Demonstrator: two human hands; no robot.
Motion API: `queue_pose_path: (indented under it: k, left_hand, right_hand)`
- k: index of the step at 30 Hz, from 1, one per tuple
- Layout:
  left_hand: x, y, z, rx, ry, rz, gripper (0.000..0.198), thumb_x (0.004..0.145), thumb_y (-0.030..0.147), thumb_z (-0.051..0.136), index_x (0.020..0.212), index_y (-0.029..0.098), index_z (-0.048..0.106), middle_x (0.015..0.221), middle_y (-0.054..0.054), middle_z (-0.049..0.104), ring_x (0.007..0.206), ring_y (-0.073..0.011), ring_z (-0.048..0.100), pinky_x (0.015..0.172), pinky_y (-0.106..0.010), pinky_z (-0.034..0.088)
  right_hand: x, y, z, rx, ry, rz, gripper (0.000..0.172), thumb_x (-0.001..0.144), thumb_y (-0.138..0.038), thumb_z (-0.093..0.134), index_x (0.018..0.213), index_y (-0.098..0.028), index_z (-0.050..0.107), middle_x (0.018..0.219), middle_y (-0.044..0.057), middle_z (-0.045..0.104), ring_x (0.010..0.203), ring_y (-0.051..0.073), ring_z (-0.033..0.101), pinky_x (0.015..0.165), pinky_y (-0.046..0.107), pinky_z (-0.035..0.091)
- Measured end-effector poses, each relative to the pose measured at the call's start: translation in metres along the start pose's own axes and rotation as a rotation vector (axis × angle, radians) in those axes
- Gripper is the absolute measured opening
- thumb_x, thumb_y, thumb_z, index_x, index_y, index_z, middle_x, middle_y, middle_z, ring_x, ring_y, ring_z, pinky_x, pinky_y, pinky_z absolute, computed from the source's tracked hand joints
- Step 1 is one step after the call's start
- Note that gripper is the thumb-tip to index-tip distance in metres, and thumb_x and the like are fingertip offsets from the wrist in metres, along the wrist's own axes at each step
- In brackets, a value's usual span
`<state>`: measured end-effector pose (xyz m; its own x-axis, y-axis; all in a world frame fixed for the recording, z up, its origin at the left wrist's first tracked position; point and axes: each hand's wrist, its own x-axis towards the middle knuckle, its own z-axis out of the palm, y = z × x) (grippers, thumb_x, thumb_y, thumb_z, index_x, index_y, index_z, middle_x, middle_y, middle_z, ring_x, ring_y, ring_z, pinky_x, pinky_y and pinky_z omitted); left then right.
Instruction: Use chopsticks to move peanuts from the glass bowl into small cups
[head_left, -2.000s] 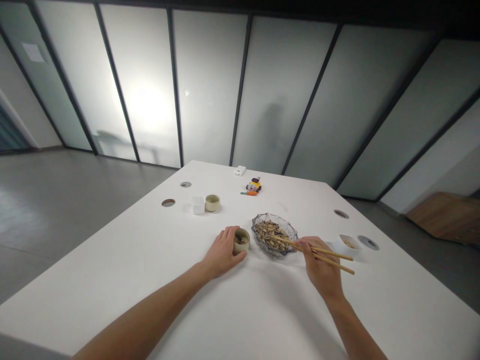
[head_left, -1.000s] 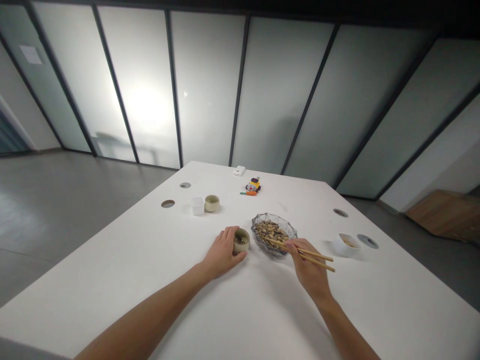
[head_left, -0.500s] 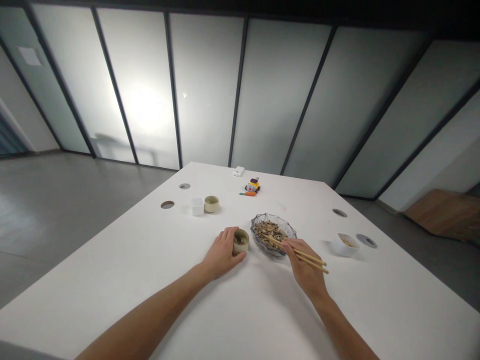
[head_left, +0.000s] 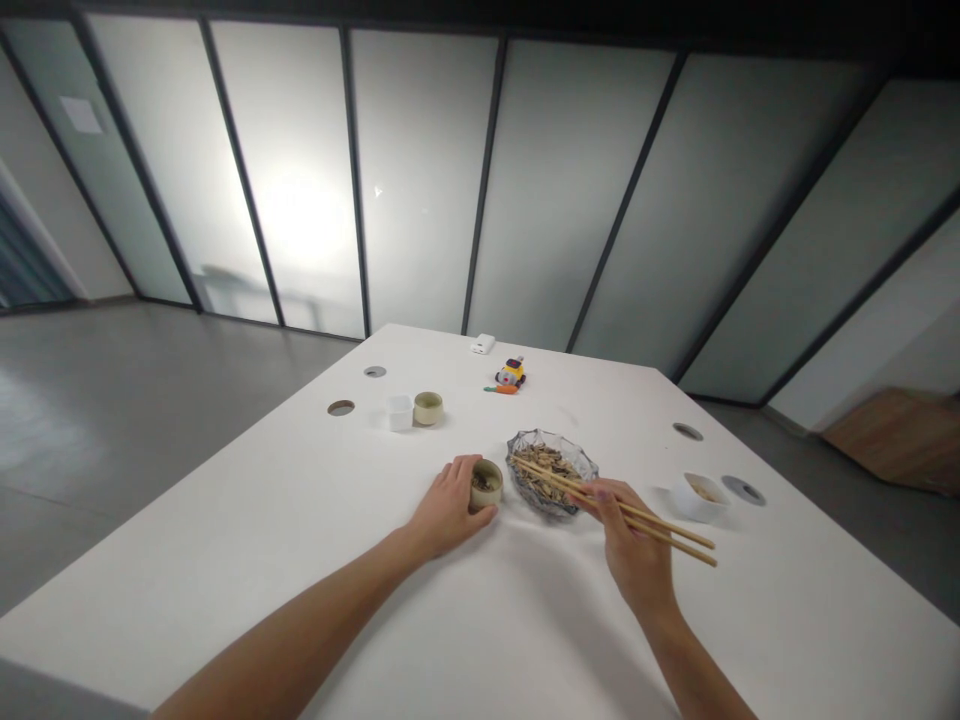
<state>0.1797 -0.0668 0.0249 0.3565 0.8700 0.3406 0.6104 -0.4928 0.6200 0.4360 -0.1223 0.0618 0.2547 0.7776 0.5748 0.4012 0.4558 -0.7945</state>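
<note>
A small beige-green cup (head_left: pixel 487 487) with some dark bits inside stands on the white table (head_left: pixel 315 520). My left hand (head_left: pixel 452 508) is wrapped round its left side. Just right of the cup is a clear faceted glass bowl (head_left: pixel 551 507) of brown, seed-like pieces (head_left: pixel 549 464). Wooden chopsticks (head_left: pixel 675 536) are gripped in my right hand (head_left: pixel 628 535), at the bowl's lower right. Their tips reach over the pieces on the bowl's left side; whether anything is between the tips is too small to tell.
A white container (head_left: pixel 699 498) with pale contents stands at the right. Further back are a clear square container (head_left: pixel 400 413), a second beige-green cup (head_left: pixel 428 408), a toy car (head_left: pixel 511 373), an orange carrot-shaped item (head_left: pixel 506 390) and a white box (head_left: pixel 483 344).
My right hand has shifted right, and more of the chopsticks now sticks out behind it. Their tips lie further left over the bowl. My left hand still holds the cup.
</note>
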Motion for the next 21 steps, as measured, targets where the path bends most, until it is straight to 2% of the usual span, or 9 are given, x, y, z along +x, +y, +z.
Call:
queue_pose_path:
  k: [5, 10, 15, 21]
  left_hand:
    - [-0.001, 0.000, 0.000, 0.005, 0.003, -0.003, 0.066, 0.083, 0.031, 0.071, 0.143, 0.023, 0.045, 0.140, -0.013, 0.056, 0.129, -0.0320, 0.055, 0.113, -0.051, 0.045]
    - [0.000, -0.001, 0.001, 0.009, 0.003, 0.009, 0.066, 0.084, 0.032, 0.072, 0.143, 0.022, 0.045, 0.139, -0.014, 0.057, 0.129, -0.0328, 0.055, 0.114, -0.052, 0.044]
    - [-0.001, 0.001, -0.001, 0.001, 0.001, 0.002, 0.067, 0.084, 0.032, 0.073, 0.144, 0.023, 0.044, 0.140, -0.014, 0.056, 0.129, -0.0327, 0.056, 0.113, -0.053, 0.045]
    - [0.000, 0.001, -0.001, 0.004, 0.000, 0.004, 0.066, 0.084, 0.033, 0.073, 0.143, 0.024, 0.044, 0.140, -0.013, 0.056, 0.129, -0.0318, 0.055, 0.114, -0.052, 0.045]
  right_hand:
    - [-0.004, -0.010, 0.005, -0.107, -0.040, -0.129, 0.031, 0.101, -0.048, 0.059, 0.091, -0.025, 0.078, 0.095, 0.008, 0.076, 0.093, 0.025, 0.072, 0.083, 0.040, 0.061]
    - [-0.001, -0.004, 0.000, -0.242, -0.032, -0.266, 0.030, 0.100, -0.048, 0.061, 0.093, -0.026, 0.079, 0.091, 0.007, 0.076, 0.087, 0.024, 0.072, 0.083, 0.041, 0.061]
    - [0.002, 0.009, 0.004, -0.210, -0.102, -0.263, 0.027, 0.100, -0.046, 0.063, 0.093, -0.025, 0.079, 0.095, 0.007, 0.077, 0.089, 0.023, 0.073, 0.084, 0.040, 0.062]
    - [0.007, 0.019, 0.014, -0.189, -0.128, -0.235, 0.029, 0.099, -0.049, 0.064, 0.095, -0.025, 0.080, 0.098, 0.008, 0.078, 0.092, 0.024, 0.073, 0.085, 0.041, 0.062]
